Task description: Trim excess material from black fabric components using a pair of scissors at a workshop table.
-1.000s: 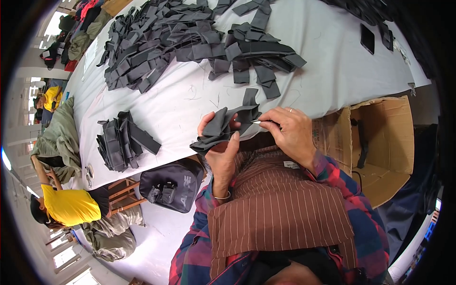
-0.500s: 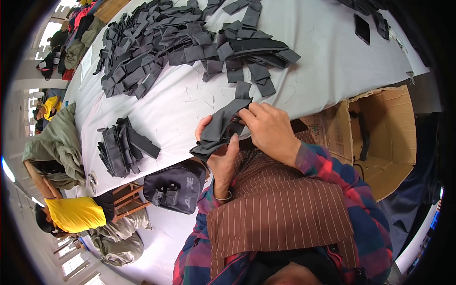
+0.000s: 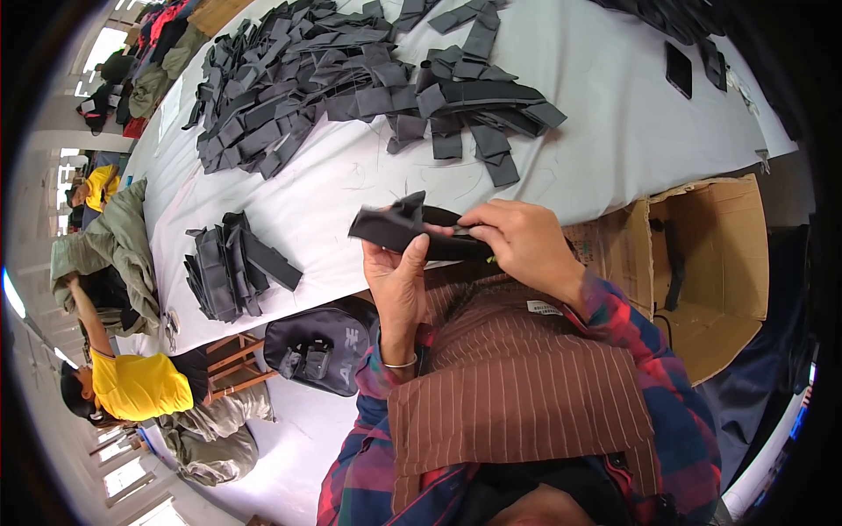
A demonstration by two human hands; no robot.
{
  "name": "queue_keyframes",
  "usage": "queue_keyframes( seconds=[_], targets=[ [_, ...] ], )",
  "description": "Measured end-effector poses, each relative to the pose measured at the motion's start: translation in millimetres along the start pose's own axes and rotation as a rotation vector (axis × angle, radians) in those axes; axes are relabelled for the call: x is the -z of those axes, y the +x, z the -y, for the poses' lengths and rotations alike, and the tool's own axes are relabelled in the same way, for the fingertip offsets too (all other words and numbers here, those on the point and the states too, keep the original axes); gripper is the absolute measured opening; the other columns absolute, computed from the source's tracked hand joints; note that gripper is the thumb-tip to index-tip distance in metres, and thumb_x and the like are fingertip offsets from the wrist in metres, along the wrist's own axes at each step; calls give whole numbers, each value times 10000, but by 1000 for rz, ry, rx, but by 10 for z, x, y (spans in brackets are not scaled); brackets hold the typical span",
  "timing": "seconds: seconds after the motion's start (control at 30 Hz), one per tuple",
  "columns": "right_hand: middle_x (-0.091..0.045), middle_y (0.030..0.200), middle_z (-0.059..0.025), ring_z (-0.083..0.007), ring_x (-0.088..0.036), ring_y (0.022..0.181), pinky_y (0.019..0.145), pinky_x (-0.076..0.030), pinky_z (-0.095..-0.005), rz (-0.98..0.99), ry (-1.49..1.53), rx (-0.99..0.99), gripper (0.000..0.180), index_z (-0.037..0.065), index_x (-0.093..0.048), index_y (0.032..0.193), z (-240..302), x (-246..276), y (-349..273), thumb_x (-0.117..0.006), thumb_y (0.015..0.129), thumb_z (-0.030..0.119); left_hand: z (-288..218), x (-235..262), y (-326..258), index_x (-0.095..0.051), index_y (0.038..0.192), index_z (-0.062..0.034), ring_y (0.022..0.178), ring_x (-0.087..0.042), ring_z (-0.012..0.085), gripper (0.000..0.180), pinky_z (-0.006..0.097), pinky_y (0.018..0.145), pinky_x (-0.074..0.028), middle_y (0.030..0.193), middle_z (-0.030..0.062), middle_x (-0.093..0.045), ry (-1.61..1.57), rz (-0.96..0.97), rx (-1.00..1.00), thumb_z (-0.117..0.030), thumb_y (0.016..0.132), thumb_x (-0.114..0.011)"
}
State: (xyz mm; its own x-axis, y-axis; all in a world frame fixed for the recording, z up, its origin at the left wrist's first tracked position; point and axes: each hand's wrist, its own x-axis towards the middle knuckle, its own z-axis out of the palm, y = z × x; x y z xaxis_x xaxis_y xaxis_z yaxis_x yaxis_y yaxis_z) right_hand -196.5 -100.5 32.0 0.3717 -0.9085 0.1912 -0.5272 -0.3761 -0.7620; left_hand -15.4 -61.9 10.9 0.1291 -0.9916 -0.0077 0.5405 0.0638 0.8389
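My left hand (image 3: 395, 285) is closed around several dark grey fabric strips (image 3: 386, 230), thumb in front, above the table's near edge. My right hand (image 3: 531, 250) is closed at the right end of these strips, its thumb and fingertips pinched on them. A tiny yellow-green spot shows under the right fingers; I cannot make out what it is. Left of my hands, a smaller stack of grey fabric strips (image 3: 232, 267) lies on the white-covered table (image 3: 333, 188). Farther off spreads a big heap of loose strips (image 3: 298, 79).
An open cardboard box (image 3: 710, 272) stands at the right below the table edge. A black phone (image 3: 678, 70) lies at the far right. Under the table edge sit a black bag (image 3: 320, 346) and a wooden stool (image 3: 237, 364). A co-worker in yellow (image 3: 140, 386) handles olive cloth at the left.
The held strips have swung from a slanting position to nearly level. My right hand has moved slightly right and down. My left hand has turned, with its thumb now lying along the strips.
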Motion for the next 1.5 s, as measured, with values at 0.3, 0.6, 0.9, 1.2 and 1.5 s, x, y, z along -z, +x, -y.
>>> queue_keyframes(
  seconds=[0.3,0.6,0.9,1.2,1.5],
  targets=[
    [-667,939,-79,-144,-607,861,780,-465,-262,-34,419,-57,197,-17,-653,1051,-48,177,-28,-614,877,68,-10,-22,-39,-426,1250,-42,841,-690,314,357,397,729,-601,1056,252,-642,-62,17,183,25,919,-543],
    [-659,928,-102,-188,-623,871,782,-472,-286,-34,381,-17,187,-10,-657,1027,-66,127,-29,-632,858,67,57,4,-80,-358,1236,-40,731,-680,259,358,345,660,-593,1052,231,-645,15,34,348,8,925,-528],
    [-642,852,-85,-241,-609,760,679,-479,-317,-122,123,35,192,41,-674,992,-36,63,28,-690,803,75,87,-22,-135,-261,1182,-87,674,-684,259,385,314,575,-584,990,259,-647,123,41,351,7,925,-532],
    [-581,733,-22,-235,-551,668,581,-426,-356,-291,-272,308,173,133,-683,919,-15,-100,150,-716,750,119,134,-160,-224,-334,1189,-63,655,-684,186,340,268,549,-554,883,182,-682,474,-13,322,34,918,-515],
    [-627,783,-59,-247,-592,702,619,-459,-338,-260,-45,78,137,79,-684,926,-61,68,48,-675,789,80,288,182,-450,-479,1221,-39,792,-690,229,276,293,680,-568,1051,193,-650,279,63,449,19,954,-443]
  ],
)
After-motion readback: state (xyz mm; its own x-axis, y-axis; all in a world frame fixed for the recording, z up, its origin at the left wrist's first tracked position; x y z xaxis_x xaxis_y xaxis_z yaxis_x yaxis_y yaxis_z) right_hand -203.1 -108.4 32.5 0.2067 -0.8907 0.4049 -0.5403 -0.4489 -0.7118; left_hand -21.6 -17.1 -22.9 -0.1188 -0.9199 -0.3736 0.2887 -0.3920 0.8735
